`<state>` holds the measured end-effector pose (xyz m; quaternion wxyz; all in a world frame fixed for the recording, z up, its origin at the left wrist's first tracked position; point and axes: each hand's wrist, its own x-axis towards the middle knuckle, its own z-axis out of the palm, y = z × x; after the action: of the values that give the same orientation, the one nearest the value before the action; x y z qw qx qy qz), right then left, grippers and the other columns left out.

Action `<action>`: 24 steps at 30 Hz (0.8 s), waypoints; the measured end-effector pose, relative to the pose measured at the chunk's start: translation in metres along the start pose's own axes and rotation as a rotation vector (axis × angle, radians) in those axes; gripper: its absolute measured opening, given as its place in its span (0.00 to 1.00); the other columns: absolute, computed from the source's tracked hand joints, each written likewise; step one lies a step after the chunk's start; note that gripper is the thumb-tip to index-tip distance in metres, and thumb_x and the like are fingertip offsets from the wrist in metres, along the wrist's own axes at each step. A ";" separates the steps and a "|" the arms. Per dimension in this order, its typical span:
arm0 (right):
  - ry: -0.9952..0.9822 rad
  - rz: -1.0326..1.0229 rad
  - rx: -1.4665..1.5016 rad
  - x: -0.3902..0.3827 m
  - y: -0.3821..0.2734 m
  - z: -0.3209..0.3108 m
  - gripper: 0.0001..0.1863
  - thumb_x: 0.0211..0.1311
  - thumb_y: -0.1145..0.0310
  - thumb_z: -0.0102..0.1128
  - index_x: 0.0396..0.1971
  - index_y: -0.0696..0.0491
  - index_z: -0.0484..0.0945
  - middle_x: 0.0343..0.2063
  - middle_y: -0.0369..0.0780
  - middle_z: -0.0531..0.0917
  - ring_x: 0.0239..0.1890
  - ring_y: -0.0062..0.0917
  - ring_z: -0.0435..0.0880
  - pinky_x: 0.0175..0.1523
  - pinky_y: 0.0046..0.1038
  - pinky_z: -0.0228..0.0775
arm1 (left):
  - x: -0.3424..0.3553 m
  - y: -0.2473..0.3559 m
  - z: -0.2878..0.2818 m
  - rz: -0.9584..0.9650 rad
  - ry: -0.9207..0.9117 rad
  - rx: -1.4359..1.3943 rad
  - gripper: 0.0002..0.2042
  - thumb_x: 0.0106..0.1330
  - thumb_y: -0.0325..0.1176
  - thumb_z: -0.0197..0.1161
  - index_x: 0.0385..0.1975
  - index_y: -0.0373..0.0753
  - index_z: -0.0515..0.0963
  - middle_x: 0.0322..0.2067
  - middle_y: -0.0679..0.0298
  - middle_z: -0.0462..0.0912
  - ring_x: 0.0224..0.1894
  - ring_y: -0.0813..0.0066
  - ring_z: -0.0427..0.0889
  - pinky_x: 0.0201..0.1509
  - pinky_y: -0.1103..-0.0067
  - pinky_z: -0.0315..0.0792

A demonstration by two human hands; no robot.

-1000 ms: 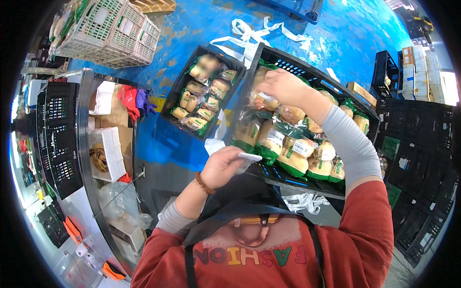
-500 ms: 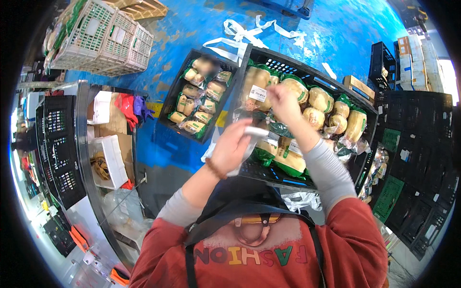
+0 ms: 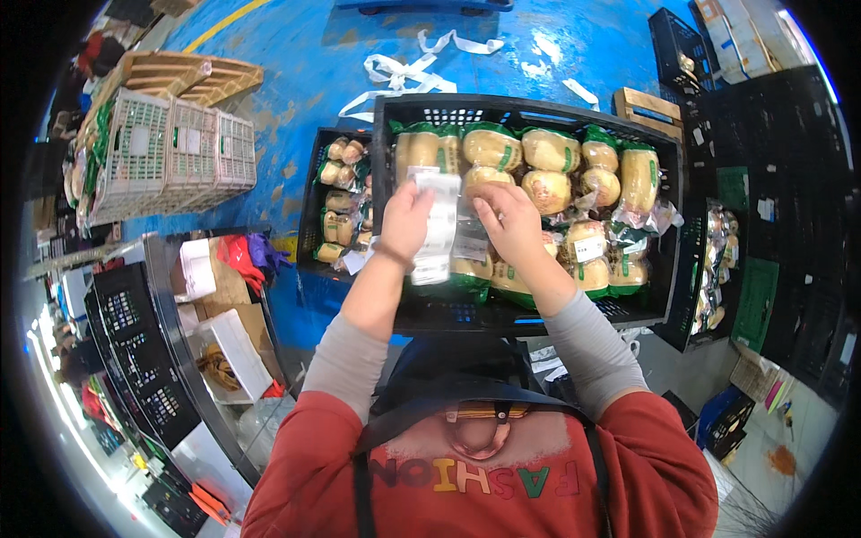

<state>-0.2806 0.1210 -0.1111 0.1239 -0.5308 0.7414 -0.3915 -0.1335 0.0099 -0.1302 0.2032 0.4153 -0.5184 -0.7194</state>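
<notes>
Left hand (image 3: 405, 224): forearm extended forward, grasping a white label strip (image 3: 437, 224) above the left part of the large black crate (image 3: 439, 316). Right hand (image 3: 513, 222): alongside, fingers curled; grip cannot be told. Blue floor (image 3: 300, 40) carries white ribbon (image 3: 401, 75). Large crate contains bagged pale goods (image 3: 549, 149); smaller black crate (image 3: 316, 262), left, holds similar packs (image 3: 338, 227).

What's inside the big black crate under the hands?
Bags of pale food, round and long. The left hand, right hand and white strip cover some; whatever lies beneath the bags is hidden.
</notes>
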 end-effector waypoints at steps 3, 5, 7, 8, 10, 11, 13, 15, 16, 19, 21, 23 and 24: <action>-0.054 -0.082 0.106 0.004 -0.030 -0.036 0.14 0.47 0.68 0.64 0.36 0.53 0.77 0.34 0.42 0.78 0.38 0.37 0.77 0.41 0.32 0.71 | -0.033 0.022 0.005 0.278 -0.228 0.571 0.07 0.61 0.29 0.54 0.35 0.35 0.76 0.33 0.58 0.79 0.36 0.67 0.78 0.40 0.76 0.70; -0.203 -0.032 0.118 -0.012 -0.030 -0.037 0.12 0.45 0.66 0.65 0.32 0.51 0.77 0.30 0.40 0.79 0.36 0.38 0.77 0.39 0.35 0.69 | -0.047 0.027 0.008 0.376 -0.328 0.728 0.06 0.60 0.28 0.56 0.34 0.35 0.76 0.29 0.60 0.76 0.33 0.68 0.75 0.38 0.77 0.69; -0.398 0.061 0.131 -0.030 -0.029 -0.039 0.12 0.45 0.66 0.65 0.31 0.51 0.77 0.29 0.40 0.79 0.35 0.38 0.77 0.37 0.34 0.69 | -0.055 0.027 0.010 0.378 -0.380 0.773 0.05 0.58 0.27 0.58 0.32 0.35 0.76 0.27 0.59 0.74 0.31 0.65 0.74 0.35 0.76 0.68; -0.332 0.096 0.173 -0.038 -0.029 -0.039 0.09 0.45 0.68 0.64 0.29 0.51 0.78 0.26 0.41 0.79 0.32 0.37 0.77 0.34 0.35 0.68 | -0.058 0.027 0.012 0.373 -0.368 0.789 0.06 0.58 0.31 0.58 0.31 0.36 0.76 0.27 0.58 0.74 0.32 0.61 0.74 0.35 0.74 0.69; -0.230 0.148 0.243 -0.053 -0.024 -0.032 0.07 0.46 0.68 0.64 0.27 0.51 0.78 0.25 0.41 0.78 0.31 0.38 0.77 0.34 0.35 0.68 | -0.059 0.025 0.014 0.366 -0.356 0.798 0.09 0.57 0.35 0.59 0.31 0.37 0.77 0.27 0.57 0.74 0.32 0.57 0.75 0.35 0.72 0.69; -0.180 0.173 0.279 -0.057 -0.022 -0.029 0.06 0.46 0.69 0.64 0.26 0.51 0.79 0.24 0.41 0.78 0.31 0.38 0.77 0.34 0.35 0.68 | -0.058 0.021 0.013 0.366 -0.358 0.789 0.09 0.56 0.35 0.60 0.31 0.37 0.77 0.27 0.57 0.74 0.32 0.57 0.75 0.35 0.72 0.69; -0.044 0.168 0.226 -0.058 -0.014 -0.026 0.05 0.46 0.72 0.63 0.25 0.54 0.79 0.22 0.41 0.78 0.28 0.35 0.77 0.33 0.32 0.69 | -0.056 0.024 0.013 0.352 -0.359 0.806 0.10 0.54 0.35 0.62 0.30 0.36 0.78 0.27 0.57 0.75 0.32 0.57 0.75 0.34 0.72 0.69; 0.155 0.134 0.085 -0.054 0.001 -0.027 0.04 0.47 0.75 0.63 0.27 0.55 0.80 0.22 0.40 0.79 0.26 0.29 0.78 0.31 0.26 0.69 | -0.050 0.034 0.008 0.326 -0.357 0.857 0.10 0.52 0.35 0.64 0.30 0.36 0.78 0.26 0.57 0.75 0.31 0.58 0.75 0.34 0.72 0.69; 0.230 0.372 0.277 -0.051 0.006 -0.028 0.03 0.50 0.75 0.63 0.27 0.56 0.80 0.23 0.37 0.80 0.26 0.21 0.77 0.33 0.21 0.68 | -0.046 0.035 0.000 0.294 -0.344 0.794 0.10 0.51 0.34 0.64 0.30 0.35 0.79 0.26 0.57 0.76 0.31 0.59 0.76 0.34 0.73 0.70; 0.154 0.653 0.651 -0.044 0.022 -0.023 0.07 0.54 0.72 0.62 0.30 0.60 0.79 0.24 0.32 0.78 0.28 0.12 0.74 0.34 0.16 0.66 | -0.039 0.046 -0.012 0.247 -0.319 0.792 0.09 0.51 0.32 0.65 0.28 0.34 0.79 0.26 0.58 0.77 0.29 0.63 0.76 0.33 0.75 0.69; 0.104 0.553 0.692 -0.039 0.017 -0.014 0.08 0.54 0.72 0.62 0.33 0.59 0.78 0.25 0.31 0.78 0.27 0.12 0.74 0.33 0.16 0.66 | -0.033 0.044 -0.008 0.321 -0.328 0.748 0.09 0.51 0.32 0.65 0.28 0.34 0.79 0.25 0.59 0.76 0.28 0.63 0.76 0.32 0.76 0.69; 0.005 0.420 0.689 -0.032 0.004 -0.012 0.09 0.53 0.73 0.62 0.35 0.57 0.77 0.28 0.32 0.77 0.27 0.12 0.73 0.32 0.16 0.66 | -0.030 0.045 -0.005 0.362 -0.342 0.732 0.09 0.51 0.32 0.66 0.27 0.34 0.79 0.24 0.59 0.75 0.27 0.64 0.75 0.32 0.76 0.68; -0.040 0.338 0.621 -0.030 -0.002 -0.011 0.09 0.53 0.73 0.62 0.35 0.57 0.77 0.29 0.32 0.77 0.27 0.12 0.73 0.32 0.16 0.66 | -0.030 0.048 -0.003 0.365 -0.355 0.737 0.09 0.51 0.32 0.66 0.26 0.34 0.79 0.24 0.59 0.75 0.27 0.64 0.75 0.31 0.76 0.68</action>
<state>-0.2737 0.1519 -0.1092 0.3566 -0.3452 0.6618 -0.5618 -0.1210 0.0116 -0.0753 0.0731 0.2318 -0.8317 -0.4992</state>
